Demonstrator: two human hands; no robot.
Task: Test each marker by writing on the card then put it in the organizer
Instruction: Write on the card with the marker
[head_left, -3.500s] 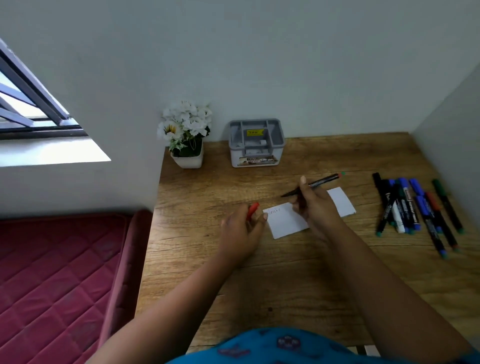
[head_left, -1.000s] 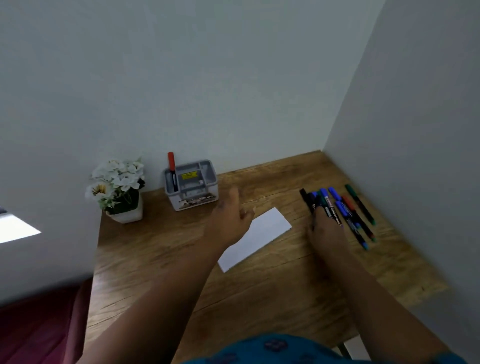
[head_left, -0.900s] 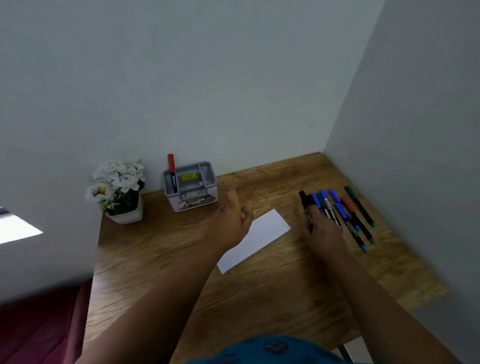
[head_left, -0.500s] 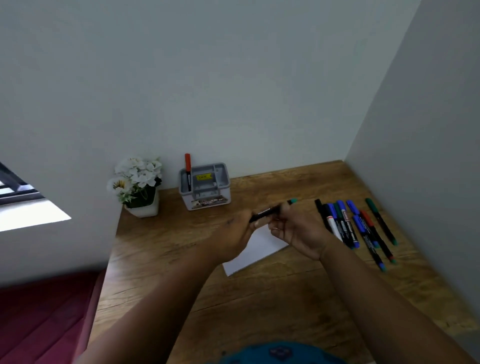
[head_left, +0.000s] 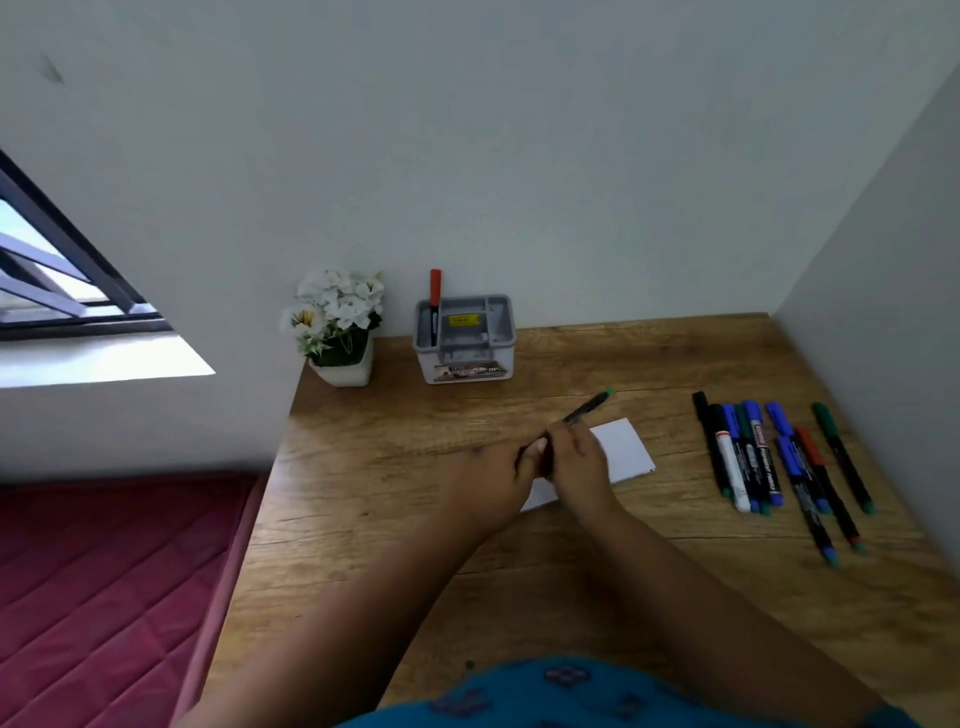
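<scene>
A thin black marker with a green end (head_left: 587, 408) is held over the white card (head_left: 621, 451) in the middle of the wooden desk. My right hand (head_left: 579, 462) grips its barrel, and my left hand (head_left: 493, 480) closes on its near end, which the fingers hide. The grey organizer (head_left: 464, 339) stands at the back of the desk with a red-capped marker (head_left: 435, 291) upright in its left slot. Several blue, green, red and black markers (head_left: 769, 462) lie in a row on the right.
A white pot of white flowers (head_left: 337, 325) stands left of the organizer. Walls close the desk at the back and the right (head_left: 883, 312). A red mattress (head_left: 104, 582) lies below the desk's left edge, under a window (head_left: 47, 270).
The red-capped marker went into the organizer. My right hand took a green-ended marker from the row and brought it over the card, where my left hand joined it.
</scene>
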